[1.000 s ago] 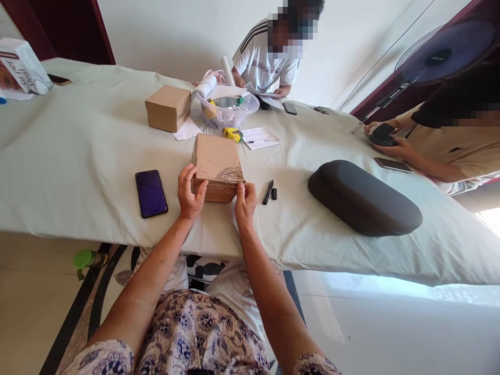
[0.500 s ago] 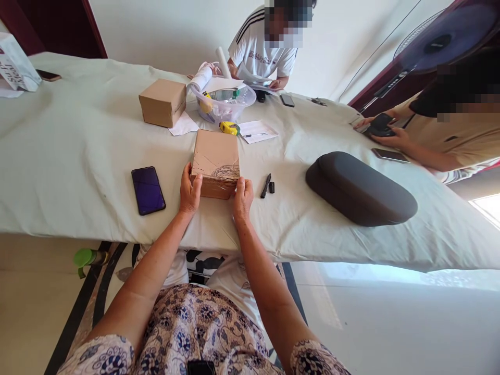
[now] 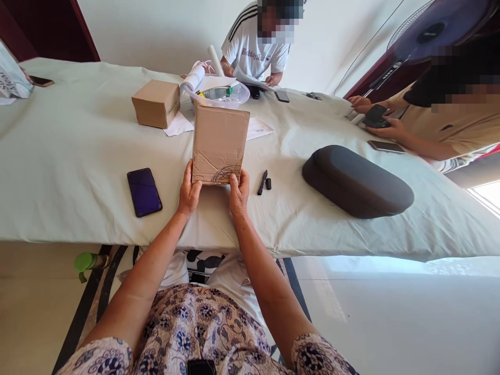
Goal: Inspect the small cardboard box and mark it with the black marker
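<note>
Between my two hands is a brown cardboard box [image 3: 221,140], tilted so that its large top face turns toward me. Black scribbled curves mark its lower right corner, and the surface there is creased. My left hand [image 3: 189,190] grips the lower left corner, thumb on the near edge. At the lower right corner my right hand [image 3: 239,192] holds it the same way. The fingers behind the box are partly hidden. A black marker [image 3: 262,183] and its separate cap [image 3: 268,183] lie on the cloth just right of my right hand.
A dark phone [image 3: 144,191] lies to the left, a second cardboard box [image 3: 155,104] farther back. Behind my box stands a clear plastic basin [image 3: 240,97] with a bottle and rolls. A long dark case [image 3: 357,179] sits at right. Two people are at the table's far and right sides.
The box has been tipped up: its far edge has risen and its top face now leans toward me, covering the yellow tape measure. Both hands still hold its near corners.
</note>
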Demonstrator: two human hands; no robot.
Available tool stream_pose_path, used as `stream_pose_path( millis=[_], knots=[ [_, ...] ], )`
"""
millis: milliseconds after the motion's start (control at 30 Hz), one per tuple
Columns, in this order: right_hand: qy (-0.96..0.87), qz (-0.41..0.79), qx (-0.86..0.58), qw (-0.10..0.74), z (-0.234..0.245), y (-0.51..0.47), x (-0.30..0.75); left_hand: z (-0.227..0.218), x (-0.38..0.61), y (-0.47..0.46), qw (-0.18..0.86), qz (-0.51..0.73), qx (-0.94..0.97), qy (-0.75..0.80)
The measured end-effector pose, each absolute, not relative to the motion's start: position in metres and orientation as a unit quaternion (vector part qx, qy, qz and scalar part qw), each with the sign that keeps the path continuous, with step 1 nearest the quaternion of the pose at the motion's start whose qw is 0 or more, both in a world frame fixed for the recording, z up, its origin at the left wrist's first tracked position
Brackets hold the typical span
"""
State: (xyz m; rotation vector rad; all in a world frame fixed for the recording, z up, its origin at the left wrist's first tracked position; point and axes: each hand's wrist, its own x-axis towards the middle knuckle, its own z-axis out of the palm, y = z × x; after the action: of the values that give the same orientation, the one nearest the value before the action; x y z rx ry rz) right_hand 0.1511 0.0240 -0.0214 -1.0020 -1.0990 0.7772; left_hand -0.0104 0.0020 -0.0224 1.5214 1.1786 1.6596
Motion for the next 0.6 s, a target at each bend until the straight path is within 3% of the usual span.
stream_pose_path(
  millis=[600],
  knots=[
    [-0.485, 0.331, -0.487, 0.647, -0.015, 0.025, 0.142, -0.018, 0.0, 0.002, 0.251, 0.623, 0.577, 0.464]
  ],
)
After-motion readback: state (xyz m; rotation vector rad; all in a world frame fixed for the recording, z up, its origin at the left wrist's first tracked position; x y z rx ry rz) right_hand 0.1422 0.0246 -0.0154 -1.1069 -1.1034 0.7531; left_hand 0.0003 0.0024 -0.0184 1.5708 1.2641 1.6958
